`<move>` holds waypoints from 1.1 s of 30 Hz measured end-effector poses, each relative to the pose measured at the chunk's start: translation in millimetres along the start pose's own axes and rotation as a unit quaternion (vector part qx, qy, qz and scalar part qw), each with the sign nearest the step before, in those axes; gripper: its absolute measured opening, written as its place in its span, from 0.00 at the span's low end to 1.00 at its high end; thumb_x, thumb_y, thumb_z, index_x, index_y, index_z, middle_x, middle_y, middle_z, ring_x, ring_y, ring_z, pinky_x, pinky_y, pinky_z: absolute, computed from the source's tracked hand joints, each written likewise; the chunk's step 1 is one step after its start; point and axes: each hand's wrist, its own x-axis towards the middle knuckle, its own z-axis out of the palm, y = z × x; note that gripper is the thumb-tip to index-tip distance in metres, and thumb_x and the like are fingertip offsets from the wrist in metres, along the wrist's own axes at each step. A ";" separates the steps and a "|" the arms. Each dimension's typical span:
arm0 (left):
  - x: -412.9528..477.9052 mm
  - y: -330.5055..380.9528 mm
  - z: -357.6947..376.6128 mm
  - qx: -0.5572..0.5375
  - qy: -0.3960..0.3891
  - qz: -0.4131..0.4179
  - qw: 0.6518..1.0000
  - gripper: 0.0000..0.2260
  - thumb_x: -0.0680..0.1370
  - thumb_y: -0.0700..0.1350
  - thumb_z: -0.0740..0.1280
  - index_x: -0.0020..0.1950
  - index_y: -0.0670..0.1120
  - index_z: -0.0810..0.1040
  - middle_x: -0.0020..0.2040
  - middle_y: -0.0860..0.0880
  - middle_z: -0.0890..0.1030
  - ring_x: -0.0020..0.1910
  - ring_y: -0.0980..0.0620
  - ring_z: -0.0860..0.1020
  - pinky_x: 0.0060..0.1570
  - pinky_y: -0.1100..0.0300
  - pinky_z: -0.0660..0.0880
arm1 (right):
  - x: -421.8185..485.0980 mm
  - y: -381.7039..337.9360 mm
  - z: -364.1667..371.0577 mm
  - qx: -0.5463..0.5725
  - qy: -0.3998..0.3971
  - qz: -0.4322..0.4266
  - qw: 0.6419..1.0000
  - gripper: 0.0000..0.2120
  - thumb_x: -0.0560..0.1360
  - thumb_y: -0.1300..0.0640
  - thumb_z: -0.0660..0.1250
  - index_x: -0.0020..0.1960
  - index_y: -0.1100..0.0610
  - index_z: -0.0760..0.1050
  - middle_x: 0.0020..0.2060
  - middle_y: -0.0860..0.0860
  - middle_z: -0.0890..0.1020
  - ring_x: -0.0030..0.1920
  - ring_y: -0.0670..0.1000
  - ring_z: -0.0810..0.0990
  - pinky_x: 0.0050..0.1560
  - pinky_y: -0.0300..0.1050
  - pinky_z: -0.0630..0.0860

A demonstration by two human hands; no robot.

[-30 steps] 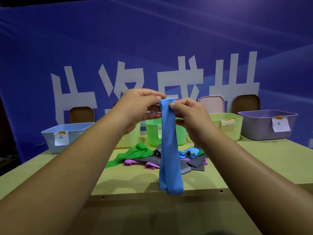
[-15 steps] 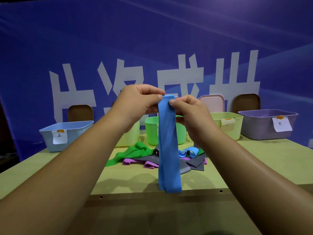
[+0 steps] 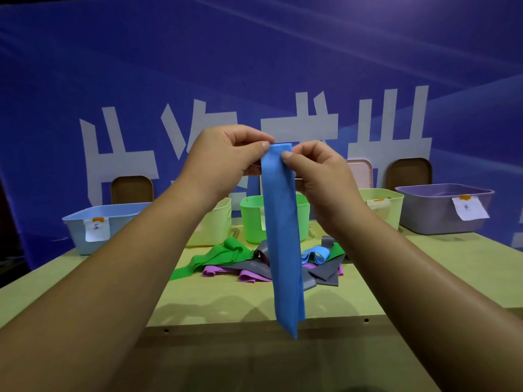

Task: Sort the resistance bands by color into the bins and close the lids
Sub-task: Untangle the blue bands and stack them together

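Pinching top edge of blue band (image 3: 280,236): left grip (image 3: 226,162) and right grip (image 3: 319,176), thumbs against fingers, one at each corner. Band hangs free before desk (image 3: 215,301) front edge. Loose bands (image 3: 243,258) heaped mid-desk. Blue bin (image 3: 82,222), green bin (image 3: 252,219) and purple bin (image 3: 433,216) in open row along back edge; contents not visible.
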 end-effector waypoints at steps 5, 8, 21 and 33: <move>-3.3 0.6 0.9 -0.001 -0.006 -0.007 1.000 0.08 0.85 0.40 0.69 0.60 0.43 0.87 0.50 0.49 0.88 0.48 0.55 0.87 0.44 0.65 0.83 | -3.4 1.0 0.6 -0.017 0.003 -0.015 1.000 0.03 0.83 0.57 0.72 0.52 0.52 0.79 0.46 0.50 0.84 0.47 0.47 0.82 0.48 0.49 0.82; -4.6 -0.1 1.1 -0.009 -0.012 -0.012 1.000 0.08 0.85 0.41 0.68 0.60 0.43 0.87 0.50 0.48 0.88 0.48 0.55 0.87 0.43 0.66 0.82 | -3.6 1.7 0.3 -0.034 0.000 -0.021 0.999 0.03 0.83 0.56 0.72 0.53 0.52 0.78 0.48 0.52 0.84 0.47 0.47 0.83 0.49 0.48 0.83; -1.4 -8.7 1.9 0.005 -0.019 -0.005 1.000 0.06 0.82 0.40 0.73 0.58 0.42 0.87 0.49 0.47 0.89 0.48 0.51 0.88 0.45 0.63 0.84 | -0.3 16.3 1.3 -0.009 0.012 0.005 1.000 0.03 0.83 0.55 0.73 0.54 0.50 0.79 0.49 0.49 0.85 0.49 0.46 0.82 0.49 0.46 0.79; -7.2 -18.0 4.0 -0.002 -0.026 -0.022 0.999 0.06 0.83 0.41 0.73 0.57 0.42 0.87 0.47 0.47 0.89 0.46 0.50 0.89 0.43 0.61 0.85 | -1.5 30.8 -0.2 -0.013 -0.015 0.015 1.000 0.08 0.83 0.50 0.72 0.60 0.51 0.84 0.53 0.49 0.89 0.57 0.53 0.87 0.57 0.56 0.84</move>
